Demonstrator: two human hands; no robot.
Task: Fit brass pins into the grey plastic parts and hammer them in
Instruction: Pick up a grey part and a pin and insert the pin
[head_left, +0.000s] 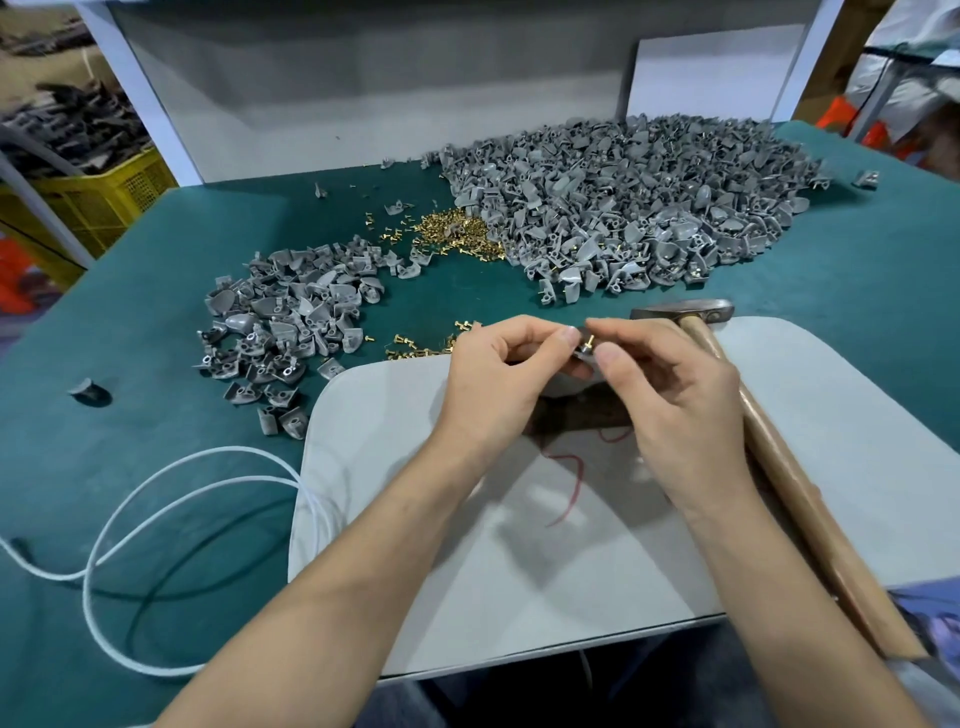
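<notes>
Left hand (506, 374), above grey pad (467, 545), pinches one grey plastic part (582, 356). Right hand (670, 400) pinches brass pin (590, 342) at that part. Hammer (685, 312) lies along pad's right edge.

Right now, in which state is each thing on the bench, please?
left hand, grips the grey plastic part.
right hand, pinches the brass pin.
brass pin, stands in the part, head proud, not hammered in.
grey plastic part, held up between both hands.
hammer, lying flat, in no hand.
loose brass pins, heaped on the green mat.
white cable, in loose loops.
</notes>
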